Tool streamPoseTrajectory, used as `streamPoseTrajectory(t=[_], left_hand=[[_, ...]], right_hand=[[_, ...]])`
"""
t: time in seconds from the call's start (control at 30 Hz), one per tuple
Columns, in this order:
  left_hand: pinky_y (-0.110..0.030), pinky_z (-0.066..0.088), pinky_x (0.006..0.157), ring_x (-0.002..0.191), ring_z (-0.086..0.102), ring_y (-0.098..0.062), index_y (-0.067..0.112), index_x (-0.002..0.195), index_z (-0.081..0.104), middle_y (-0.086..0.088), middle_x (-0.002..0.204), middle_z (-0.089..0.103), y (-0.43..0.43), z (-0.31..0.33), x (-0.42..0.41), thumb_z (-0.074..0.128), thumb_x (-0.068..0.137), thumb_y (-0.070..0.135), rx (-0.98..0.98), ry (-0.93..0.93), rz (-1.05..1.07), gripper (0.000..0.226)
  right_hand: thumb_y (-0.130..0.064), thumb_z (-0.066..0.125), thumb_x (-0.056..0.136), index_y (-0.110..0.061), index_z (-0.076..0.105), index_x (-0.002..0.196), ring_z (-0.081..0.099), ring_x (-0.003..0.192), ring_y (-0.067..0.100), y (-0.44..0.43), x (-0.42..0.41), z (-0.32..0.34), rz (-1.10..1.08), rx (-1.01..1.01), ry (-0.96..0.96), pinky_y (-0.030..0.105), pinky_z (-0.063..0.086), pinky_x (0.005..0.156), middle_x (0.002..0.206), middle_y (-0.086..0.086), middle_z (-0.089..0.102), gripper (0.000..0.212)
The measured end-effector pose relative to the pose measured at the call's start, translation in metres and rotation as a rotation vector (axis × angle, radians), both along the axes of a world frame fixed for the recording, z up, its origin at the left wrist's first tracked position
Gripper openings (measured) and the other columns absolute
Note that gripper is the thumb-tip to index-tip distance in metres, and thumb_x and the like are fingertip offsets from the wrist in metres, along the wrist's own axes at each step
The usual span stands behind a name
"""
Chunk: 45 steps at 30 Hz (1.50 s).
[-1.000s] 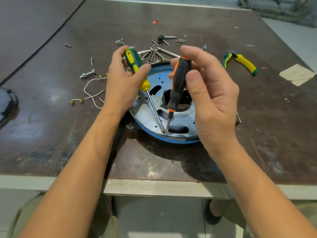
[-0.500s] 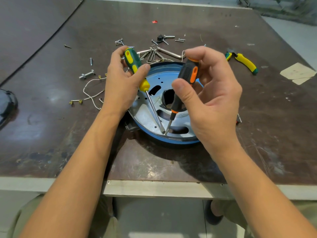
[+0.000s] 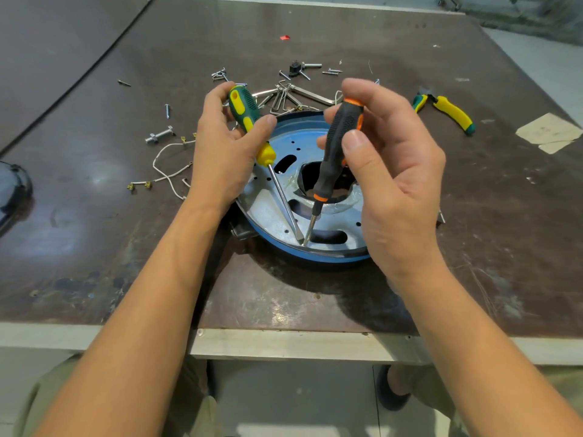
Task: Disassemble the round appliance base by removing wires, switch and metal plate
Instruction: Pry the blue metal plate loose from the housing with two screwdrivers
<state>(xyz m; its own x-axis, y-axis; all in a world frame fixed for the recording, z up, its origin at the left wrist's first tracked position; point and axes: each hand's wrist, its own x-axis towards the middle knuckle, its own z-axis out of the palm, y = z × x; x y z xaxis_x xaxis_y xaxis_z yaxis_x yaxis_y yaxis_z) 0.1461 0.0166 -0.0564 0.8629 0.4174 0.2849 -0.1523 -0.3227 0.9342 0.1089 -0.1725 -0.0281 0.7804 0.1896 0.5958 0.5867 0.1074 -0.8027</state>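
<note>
The round appliance base (image 3: 315,258) with a blue rim lies in the middle of the table, tilted up at its left side. Inside it sits a perforated metal plate (image 3: 271,212) with a central hole. My left hand (image 3: 225,152) grips a green-and-yellow screwdriver (image 3: 249,121). My right hand (image 3: 397,171) holds a black-and-orange screwdriver (image 3: 339,143). Both tips meet at the plate's near edge, just inside the blue rim. A loose white wire (image 3: 164,171) with brass terminals lies left of the base.
Hex keys (image 3: 293,94), loose screws (image 3: 220,73) and a bolt (image 3: 159,135) are scattered behind and left of the base. Yellow-green pliers (image 3: 451,111) lie at the right, tape patches (image 3: 549,130) farther right. A dark object (image 3: 12,190) sits at the left edge.
My right hand has turned the black-and-orange screwdriver more upright again after tilting it right; its tip stays at the plate's near edge. The left hand and its screwdriver are unmoved.
</note>
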Motion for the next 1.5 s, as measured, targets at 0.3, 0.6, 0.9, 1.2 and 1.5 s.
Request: streamPoseTrajectory(t=[0.3, 0.6, 0.9, 1.2, 1.5], left_hand=[[-0.021, 0.055, 0.09, 0.108, 0.064, -0.005, 0.021, 0.142, 0.043, 0.005, 0.121, 0.06, 0.0004, -0.0004, -0.0001, 0.074, 0.088, 0.032, 0.008, 0.005, 0.001, 0.063], [-0.016, 0.053, 0.089, 0.107, 0.062, 0.001, 0.022, 0.142, 0.042, 0.008, 0.12, 0.059, 0.0011, -0.0006, -0.0004, 0.073, 0.089, 0.031, 0.001, 0.009, -0.012, 0.063], [-0.015, 0.052, 0.083, 0.097, 0.062, 0.003, 0.015, 0.143, 0.042, 0.0, 0.12, 0.06, -0.0002, -0.0002, 0.0008, 0.074, 0.09, 0.025, -0.017, -0.001, -0.007, 0.063], [-0.014, 0.052, 0.08, 0.096, 0.063, 0.005, 0.017, 0.141, 0.044, 0.004, 0.115, 0.06, -0.0001, -0.0005, 0.0011, 0.074, 0.089, 0.026, -0.005, -0.003, -0.004, 0.061], [-0.013, 0.051, 0.079, 0.088, 0.061, 0.01, 0.014, 0.14, 0.044, 0.004, 0.111, 0.059, -0.0011, 0.0005, -0.0002, 0.074, 0.09, 0.023, -0.002, -0.007, -0.003, 0.059]], right_hand=[[0.006, 0.054, 0.102, 0.0, 0.055, 0.133, 0.065, 0.097, 0.025, -0.0012, -0.0006, 0.0004, -0.026, 0.01, -0.014, 0.03, 0.056, 0.086, 0.112, 0.016, 0.063, 0.031], [0.002, 0.066, 0.097, 0.0, 0.058, 0.125, 0.055, 0.088, 0.002, 0.0006, -0.0018, 0.0041, -0.067, -0.013, -0.02, 0.02, 0.048, 0.075, 0.109, 0.011, 0.056, 0.03], [0.002, 0.053, 0.103, -0.002, 0.052, 0.132, 0.058, 0.083, 0.007, 0.0029, -0.003, 0.0049, 0.038, 0.018, -0.002, 0.024, 0.056, 0.07, 0.101, 0.016, 0.058, 0.029], [0.003, 0.045, 0.105, 0.002, 0.053, 0.133, 0.063, 0.091, 0.019, 0.0008, -0.0021, 0.0033, 0.046, 0.042, 0.035, 0.037, 0.058, 0.08, 0.104, 0.018, 0.062, 0.029], [0.004, 0.051, 0.102, 0.0, 0.052, 0.138, 0.061, 0.093, 0.016, 0.0, -0.0012, 0.0019, -0.022, -0.005, 0.011, 0.038, 0.058, 0.085, 0.107, 0.014, 0.062, 0.035]])
